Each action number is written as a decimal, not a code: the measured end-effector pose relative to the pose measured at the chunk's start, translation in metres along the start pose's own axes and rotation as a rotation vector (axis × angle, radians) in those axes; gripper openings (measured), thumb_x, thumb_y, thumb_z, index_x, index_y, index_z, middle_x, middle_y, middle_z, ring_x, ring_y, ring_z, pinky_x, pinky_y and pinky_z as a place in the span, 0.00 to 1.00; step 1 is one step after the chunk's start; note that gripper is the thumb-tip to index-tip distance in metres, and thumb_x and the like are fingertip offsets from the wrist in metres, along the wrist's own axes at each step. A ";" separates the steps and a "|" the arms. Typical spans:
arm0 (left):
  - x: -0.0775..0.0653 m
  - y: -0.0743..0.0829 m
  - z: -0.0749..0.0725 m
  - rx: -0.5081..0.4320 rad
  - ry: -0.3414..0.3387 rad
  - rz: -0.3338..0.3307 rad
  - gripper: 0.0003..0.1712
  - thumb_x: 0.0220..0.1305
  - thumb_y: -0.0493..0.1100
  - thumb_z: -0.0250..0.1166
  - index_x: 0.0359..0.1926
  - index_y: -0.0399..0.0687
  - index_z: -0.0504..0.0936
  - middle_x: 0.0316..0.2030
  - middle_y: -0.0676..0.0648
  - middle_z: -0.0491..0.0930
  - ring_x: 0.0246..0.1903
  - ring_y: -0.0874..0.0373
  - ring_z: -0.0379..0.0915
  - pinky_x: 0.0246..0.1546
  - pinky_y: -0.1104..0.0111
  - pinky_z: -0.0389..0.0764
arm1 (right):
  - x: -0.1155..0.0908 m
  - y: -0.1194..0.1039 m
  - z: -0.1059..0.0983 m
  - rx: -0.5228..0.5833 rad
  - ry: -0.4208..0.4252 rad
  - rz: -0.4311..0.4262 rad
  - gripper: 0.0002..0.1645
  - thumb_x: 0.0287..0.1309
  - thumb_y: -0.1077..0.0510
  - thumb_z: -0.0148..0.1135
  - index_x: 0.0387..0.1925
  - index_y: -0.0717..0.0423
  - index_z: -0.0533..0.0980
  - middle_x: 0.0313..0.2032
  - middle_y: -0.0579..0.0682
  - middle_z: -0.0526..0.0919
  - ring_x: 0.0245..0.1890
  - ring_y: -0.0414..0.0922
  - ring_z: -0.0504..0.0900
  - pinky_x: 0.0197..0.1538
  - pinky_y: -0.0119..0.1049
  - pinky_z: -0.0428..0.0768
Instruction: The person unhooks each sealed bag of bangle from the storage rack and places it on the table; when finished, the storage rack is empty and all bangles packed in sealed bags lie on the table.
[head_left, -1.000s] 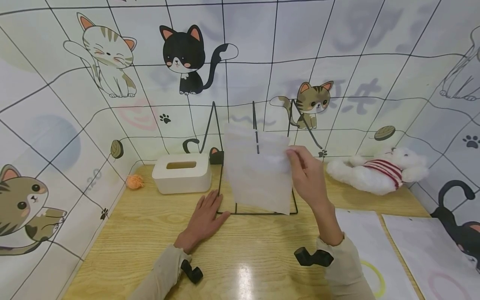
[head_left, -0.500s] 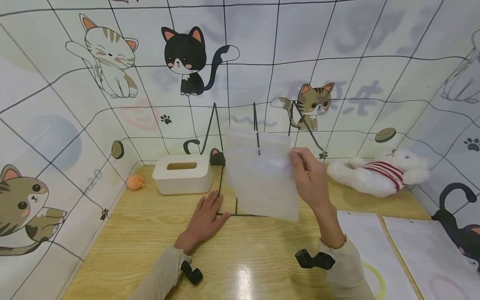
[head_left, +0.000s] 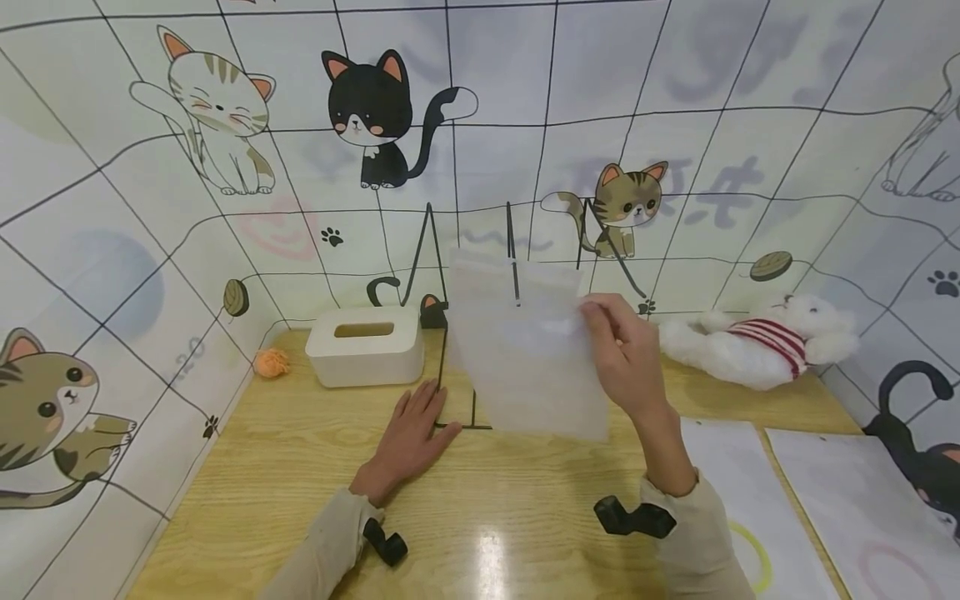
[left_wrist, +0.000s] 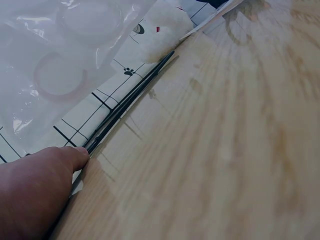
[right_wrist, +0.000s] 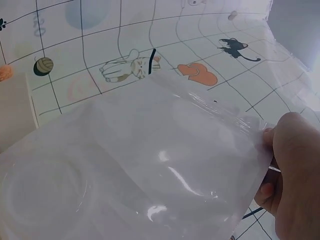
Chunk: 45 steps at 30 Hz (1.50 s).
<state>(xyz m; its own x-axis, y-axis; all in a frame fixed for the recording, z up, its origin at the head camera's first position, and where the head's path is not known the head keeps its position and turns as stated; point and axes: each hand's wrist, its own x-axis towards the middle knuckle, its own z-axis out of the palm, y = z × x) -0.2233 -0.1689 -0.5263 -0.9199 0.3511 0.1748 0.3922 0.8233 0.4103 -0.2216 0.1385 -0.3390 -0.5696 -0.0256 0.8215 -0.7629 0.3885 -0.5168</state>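
Pulled a bit right since before, the tall bag (head_left: 532,367) in front of the wire stand (head_left: 468,427) is pinched at its right edge by the right hand (head_left: 624,357), nearer than the flat left hand (head_left: 409,435).

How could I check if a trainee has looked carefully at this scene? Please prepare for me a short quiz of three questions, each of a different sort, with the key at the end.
1. Multiple choice: what does the right hand pinch?
A) the small orange thing
B) the translucent bag
C) the white box

2. True or false: the left hand lifts the white box.

3. Fill in: in the head view, the plush toy lies to the ____ of the bag.

Key:
1. B
2. False; the left hand rests on the tabletop.
3. right
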 end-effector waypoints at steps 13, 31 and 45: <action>-0.002 0.000 0.001 -0.014 0.001 0.004 0.42 0.74 0.62 0.51 0.77 0.42 0.56 0.78 0.40 0.50 0.79 0.47 0.43 0.77 0.47 0.43 | 0.000 -0.010 -0.005 0.018 -0.027 -0.023 0.08 0.65 0.73 0.56 0.40 0.66 0.81 0.21 0.52 0.77 0.20 0.31 0.66 0.25 0.24 0.66; -0.002 -0.001 0.003 0.018 -0.014 -0.004 0.42 0.75 0.63 0.49 0.78 0.42 0.54 0.79 0.41 0.49 0.79 0.48 0.42 0.77 0.47 0.42 | -0.006 -0.024 -0.001 -0.002 -0.143 -0.139 0.09 0.62 0.73 0.59 0.38 0.61 0.81 0.21 0.47 0.75 0.23 0.34 0.66 0.27 0.26 0.65; 0.000 -0.009 0.002 0.070 0.102 0.098 0.31 0.74 0.55 0.53 0.71 0.47 0.70 0.72 0.40 0.65 0.75 0.43 0.55 0.73 0.42 0.52 | -0.030 -0.041 0.009 0.033 -0.282 -0.105 0.12 0.63 0.73 0.58 0.41 0.55 0.80 0.22 0.43 0.75 0.22 0.32 0.66 0.26 0.23 0.65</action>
<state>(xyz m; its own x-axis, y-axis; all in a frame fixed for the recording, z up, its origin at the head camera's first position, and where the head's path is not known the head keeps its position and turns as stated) -0.2270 -0.1756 -0.5317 -0.8712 0.3870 0.3019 0.4757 0.8176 0.3244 -0.1756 0.1147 -0.3449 -0.5464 -0.3204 0.7738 -0.8288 0.3401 -0.4444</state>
